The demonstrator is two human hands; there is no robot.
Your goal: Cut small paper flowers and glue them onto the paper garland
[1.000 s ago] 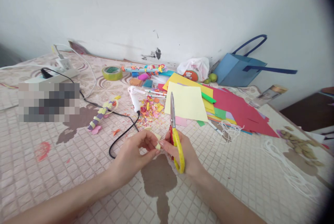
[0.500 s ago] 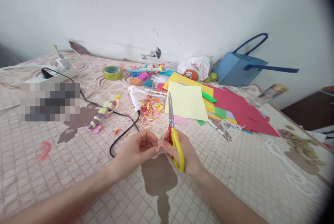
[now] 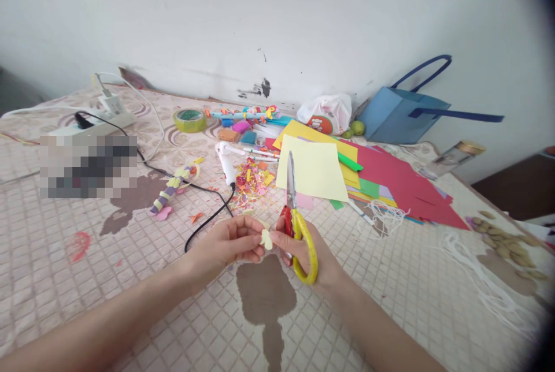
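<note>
My left hand [image 3: 228, 243] and my right hand [image 3: 306, 253] meet over the near middle of the table, fingertips together on a small pale yellow paper cutout [image 3: 266, 239]. The left thumb and fingers pinch it. My right hand also grips yellow-handled scissors [image 3: 297, 222], their blades closed and pointing away from me towards a pale yellow sheet [image 3: 312, 168].
A pile of coloured paper sheets [image 3: 390, 181] lies beyond the hands on the right, paper scraps [image 3: 251, 178] and a white glue gun [image 3: 226, 163] with a black cable [image 3: 203, 223] on the left. Tape roll [image 3: 189, 120], power strip [image 3: 93, 126], blue bag [image 3: 401, 115], white string [image 3: 485, 285] lie around.
The scissors tilted slightly right and the hands shifted a little. The small yellow cutout now shows between the fingertips; it was more hidden half a second ago.
</note>
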